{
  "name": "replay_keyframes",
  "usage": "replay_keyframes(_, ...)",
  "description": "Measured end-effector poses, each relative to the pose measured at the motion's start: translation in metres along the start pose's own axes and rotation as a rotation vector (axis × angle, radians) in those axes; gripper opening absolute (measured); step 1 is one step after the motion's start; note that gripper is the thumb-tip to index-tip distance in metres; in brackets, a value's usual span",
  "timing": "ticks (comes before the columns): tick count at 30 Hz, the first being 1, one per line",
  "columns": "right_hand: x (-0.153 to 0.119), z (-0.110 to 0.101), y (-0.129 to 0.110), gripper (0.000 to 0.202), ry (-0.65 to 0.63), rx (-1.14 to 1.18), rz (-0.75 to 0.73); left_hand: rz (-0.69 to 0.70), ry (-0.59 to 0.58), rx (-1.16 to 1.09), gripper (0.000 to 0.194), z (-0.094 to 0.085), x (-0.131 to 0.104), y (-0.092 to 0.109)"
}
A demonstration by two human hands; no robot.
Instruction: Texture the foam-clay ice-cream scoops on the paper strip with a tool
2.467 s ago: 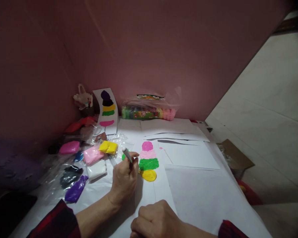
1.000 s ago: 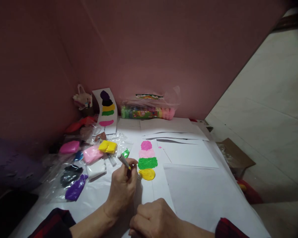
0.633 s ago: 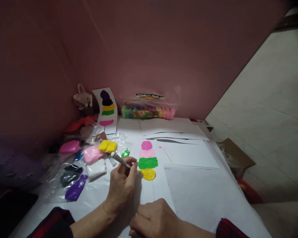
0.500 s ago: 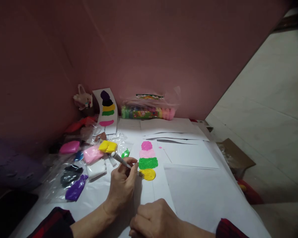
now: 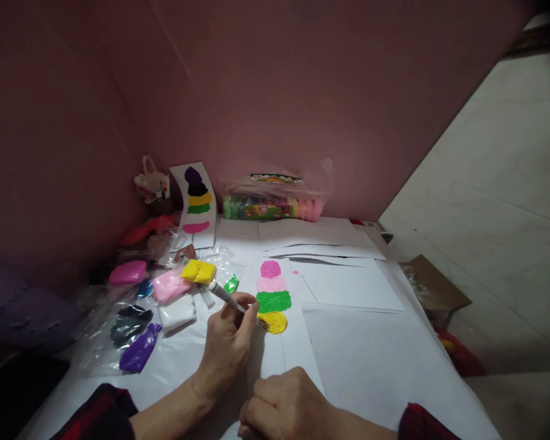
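Between the fingers and thumb of my left hand (image 5: pixel 229 333) is a slim tool (image 5: pixel 226 295) with a ridged, pale grey handle. Its dark, narrow tip meets the left side of a flat yellow clay patch (image 5: pixel 277 322), which has grooves in it. Above the yellow lie a green clay band (image 5: pixel 274 301), a light pink band (image 5: pixel 271 284) and a darker pink round patch (image 5: pixel 270 268), stacked on a white paper strip (image 5: pixel 268 360). My right hand (image 5: pixel 288 403) rests curled at the strip's lower end; the inside of its grip is hidden.
Clay packets lie at left, among them yellow (image 5: pixel 198 271), white (image 5: pixel 177 313) and purple (image 5: pixel 140 348). A card with coloured clay bands (image 5: pixel 194 214) leans on the wall. Behind the paper sheets (image 5: pixel 348 284) sits a clear bag of coloured clay (image 5: pixel 275 208).
The tool's tip has shifted slightly right over the yellow patch, and my left hand moved with it. My right hand stays in place.
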State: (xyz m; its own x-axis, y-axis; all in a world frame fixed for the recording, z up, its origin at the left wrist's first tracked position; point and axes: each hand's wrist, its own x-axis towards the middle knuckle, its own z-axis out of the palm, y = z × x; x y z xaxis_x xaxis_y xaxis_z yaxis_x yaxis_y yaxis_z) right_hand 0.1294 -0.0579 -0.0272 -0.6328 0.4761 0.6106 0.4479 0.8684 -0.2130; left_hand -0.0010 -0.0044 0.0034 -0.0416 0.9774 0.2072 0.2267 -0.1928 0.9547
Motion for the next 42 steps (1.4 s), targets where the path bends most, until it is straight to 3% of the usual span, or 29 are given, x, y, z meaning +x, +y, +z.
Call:
replay_keyframes(30, 0.0007, -0.0024, -0.0007, 0.044, 0.044, 0.047, 0.013, -0.002, -0.040, 0.019, 0.017, -0.0004, -0.0003, -0.0067)
replay_keyframes(42, 0.0012, -0.0030, -0.0004, 0.045, 0.056, 0.037, 0.004, 0.121, 0.013, 0.139, 0.010, -0.0007, 0.0020, -0.0083)
